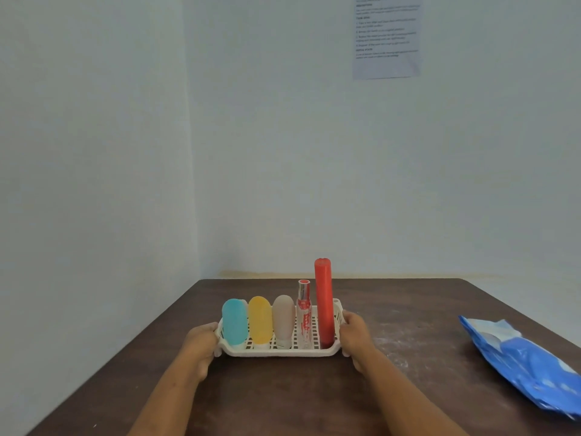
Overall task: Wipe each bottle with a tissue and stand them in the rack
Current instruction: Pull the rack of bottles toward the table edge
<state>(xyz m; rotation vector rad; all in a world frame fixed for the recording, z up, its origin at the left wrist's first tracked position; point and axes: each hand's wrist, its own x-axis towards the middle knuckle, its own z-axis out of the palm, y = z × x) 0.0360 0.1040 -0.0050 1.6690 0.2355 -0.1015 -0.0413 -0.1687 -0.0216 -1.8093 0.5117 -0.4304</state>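
Observation:
A white slotted rack [279, 351] sits on the dark brown table in front of me. Upright in it, left to right, stand a blue bottle [234, 320], a yellow bottle [260, 319], a beige bottle [283, 319], a slim clear bottle with red print [304, 313] and a tall red tube [324, 302]. My left hand [201, 344] grips the rack's left end. My right hand [355, 336] grips its right end. No tissue is in either hand.
A blue tissue pack [525, 363] lies on the table's right side, near the edge. The table [408, 309] stands in a corner, with walls close behind and to the left. A printed sheet [386, 36] hangs on the back wall.

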